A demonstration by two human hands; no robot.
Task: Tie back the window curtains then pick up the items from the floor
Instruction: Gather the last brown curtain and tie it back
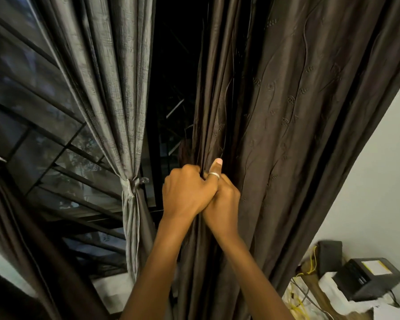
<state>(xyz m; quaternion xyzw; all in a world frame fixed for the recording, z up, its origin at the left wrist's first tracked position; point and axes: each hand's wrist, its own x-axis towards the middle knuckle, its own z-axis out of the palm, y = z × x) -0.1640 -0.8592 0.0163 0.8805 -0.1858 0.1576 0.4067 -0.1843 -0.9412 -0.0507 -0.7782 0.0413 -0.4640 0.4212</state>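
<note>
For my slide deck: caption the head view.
Left hand and right hand grip the brown curtain; the grey curtain is already tied back.

Brown curtain (286,112) with embroidered vines — grey curtain (116,77), faint plaid; yellow cables (312,262).
</note>
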